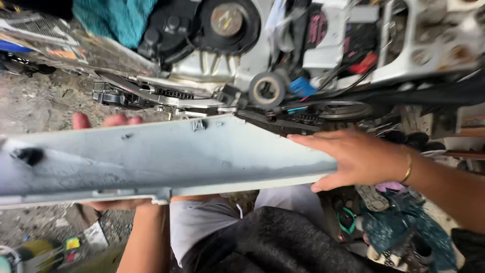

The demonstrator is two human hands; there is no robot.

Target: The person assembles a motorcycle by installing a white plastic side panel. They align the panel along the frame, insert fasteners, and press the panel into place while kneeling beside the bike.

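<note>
Long grey plastic panel held flat across the lap, below the motorcycle engine; left hand cups it from beneath, fingertips over far edge; right hand clasps its tapered end, thumb under; roll of tape beyond.

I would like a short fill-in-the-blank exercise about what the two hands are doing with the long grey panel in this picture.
1. Both hands hold a long, pale ____ panel.
2. The left hand supports it from ____, fingertips showing over its far edge.
3. The right hand grips the panel's ____ end.
4. On the right wrist sits a ____ bangle.

Missing words: grey; below; narrow; gold
</note>
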